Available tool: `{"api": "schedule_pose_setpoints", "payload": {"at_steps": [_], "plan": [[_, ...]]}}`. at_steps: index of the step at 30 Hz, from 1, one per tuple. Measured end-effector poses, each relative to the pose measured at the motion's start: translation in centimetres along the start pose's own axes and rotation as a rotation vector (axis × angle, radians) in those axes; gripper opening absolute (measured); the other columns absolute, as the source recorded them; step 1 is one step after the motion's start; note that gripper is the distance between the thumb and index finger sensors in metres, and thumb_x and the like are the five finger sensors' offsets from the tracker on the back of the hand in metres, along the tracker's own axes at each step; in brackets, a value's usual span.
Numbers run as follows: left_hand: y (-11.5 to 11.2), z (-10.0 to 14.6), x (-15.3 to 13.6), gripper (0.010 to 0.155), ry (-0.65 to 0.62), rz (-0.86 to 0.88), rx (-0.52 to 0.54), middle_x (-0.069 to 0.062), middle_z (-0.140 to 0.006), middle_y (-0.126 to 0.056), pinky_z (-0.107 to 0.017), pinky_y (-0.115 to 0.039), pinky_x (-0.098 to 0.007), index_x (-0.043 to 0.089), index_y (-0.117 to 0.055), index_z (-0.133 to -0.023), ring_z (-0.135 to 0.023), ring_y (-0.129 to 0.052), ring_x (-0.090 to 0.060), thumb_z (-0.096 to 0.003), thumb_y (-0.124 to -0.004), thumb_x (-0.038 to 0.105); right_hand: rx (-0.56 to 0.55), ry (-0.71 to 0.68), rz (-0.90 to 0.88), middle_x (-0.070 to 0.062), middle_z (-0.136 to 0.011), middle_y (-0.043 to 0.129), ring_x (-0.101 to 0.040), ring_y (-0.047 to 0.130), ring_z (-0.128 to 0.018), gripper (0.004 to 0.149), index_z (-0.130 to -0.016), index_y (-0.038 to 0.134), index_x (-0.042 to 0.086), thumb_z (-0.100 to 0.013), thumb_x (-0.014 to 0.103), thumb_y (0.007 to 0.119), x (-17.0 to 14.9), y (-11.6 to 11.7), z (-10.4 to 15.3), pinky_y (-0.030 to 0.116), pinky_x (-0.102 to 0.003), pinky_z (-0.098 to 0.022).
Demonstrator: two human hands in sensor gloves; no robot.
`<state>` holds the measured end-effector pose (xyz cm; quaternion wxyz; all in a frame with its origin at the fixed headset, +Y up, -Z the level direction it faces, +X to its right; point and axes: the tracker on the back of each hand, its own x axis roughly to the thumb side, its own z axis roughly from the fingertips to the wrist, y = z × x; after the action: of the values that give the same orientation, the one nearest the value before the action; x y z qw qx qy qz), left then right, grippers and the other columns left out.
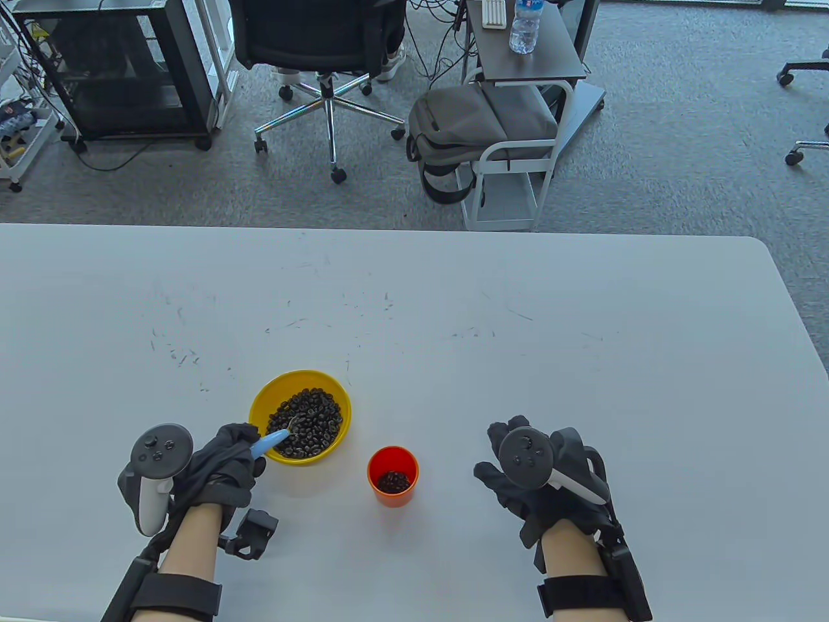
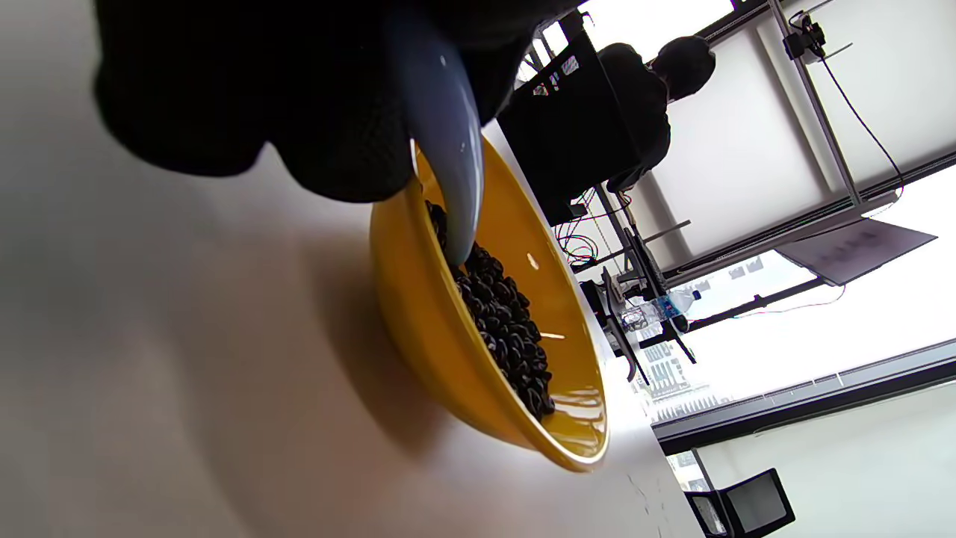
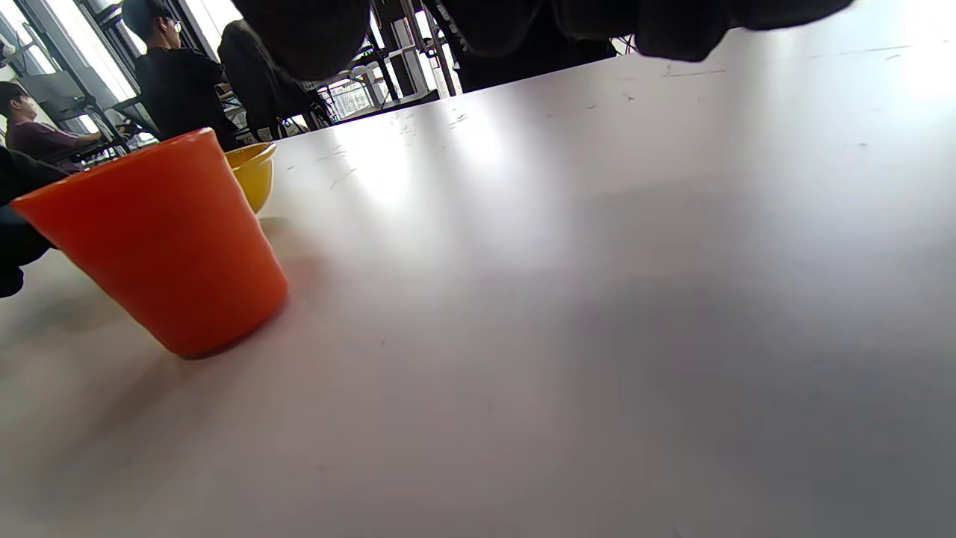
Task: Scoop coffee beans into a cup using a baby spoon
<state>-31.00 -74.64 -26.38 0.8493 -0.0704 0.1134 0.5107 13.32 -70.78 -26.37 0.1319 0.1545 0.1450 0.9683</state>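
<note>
A yellow bowl (image 1: 337, 395) of coffee beans (image 1: 311, 418) stands on the white table. My left hand (image 1: 223, 463) grips the light blue handle of a baby spoon (image 1: 271, 442), whose tip is dipped into the beans. The left wrist view shows the handle (image 2: 448, 149) running down into the bowl (image 2: 441, 336). An orange cup (image 1: 393, 476) with some beans in its bottom stands right of the bowl; it also shows in the right wrist view (image 3: 164, 246). My right hand (image 1: 518, 466) rests on the table right of the cup, fingers spread, holding nothing.
The table's far edge (image 1: 388, 230) runs across the view, its right corner at the back right. Beyond it stand an office chair (image 1: 324, 58), a grey backpack (image 1: 479, 129) and a small cart on the floor.
</note>
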Motion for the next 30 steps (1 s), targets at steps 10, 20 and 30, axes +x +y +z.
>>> {"api": "schedule_pose_setpoints", "payload": {"at_steps": [10, 20, 30], "plan": [[0.07, 0.2, 0.01, 0.044, 0.038, 0.057, -0.001, -0.042, -0.087, -0.072, -0.045, -0.084, -0.058, -0.007, -0.068, -0.098, -0.06, -0.095, -0.044, -0.0569, -0.061, 0.006, 0.006, 0.0, -0.004, -0.038, -0.11, 0.039, -0.063, 0.053, -0.09, 0.072, -0.11, 0.044, 0.001, -0.061, 0.052, 0.061, 0.14, 0.04, -0.01, 0.053, -0.071, -0.064], [0.39, 0.36, 0.25, 0.044, 0.018, 0.138, 0.008, -0.04, -0.089, -0.071, -0.047, -0.084, -0.057, -0.005, -0.066, -0.099, -0.061, -0.094, -0.042, -0.0573, -0.06, 0.007, 0.004, -0.001, -0.007, -0.038, -0.11, 0.039, -0.063, 0.053, -0.09, 0.072, -0.11, 0.044, 0.001, -0.061, 0.052, 0.061, 0.13, -0.01, -0.02, 0.053, -0.071, -0.064], [0.19, 0.4, 0.54, 0.044, -0.013, 0.174, -0.023, -0.04, -0.09, -0.071, -0.048, -0.084, -0.057, -0.005, -0.066, -0.099, -0.063, -0.093, -0.042, -0.0577, -0.059, 0.008, 0.005, 0.0, -0.007, -0.038, -0.11, 0.039, -0.063, 0.053, -0.09, 0.072, -0.11, 0.044, 0.001, -0.061, 0.052, 0.061, 0.12, 0.0, -0.03, 0.053, -0.071, -0.064]]}}
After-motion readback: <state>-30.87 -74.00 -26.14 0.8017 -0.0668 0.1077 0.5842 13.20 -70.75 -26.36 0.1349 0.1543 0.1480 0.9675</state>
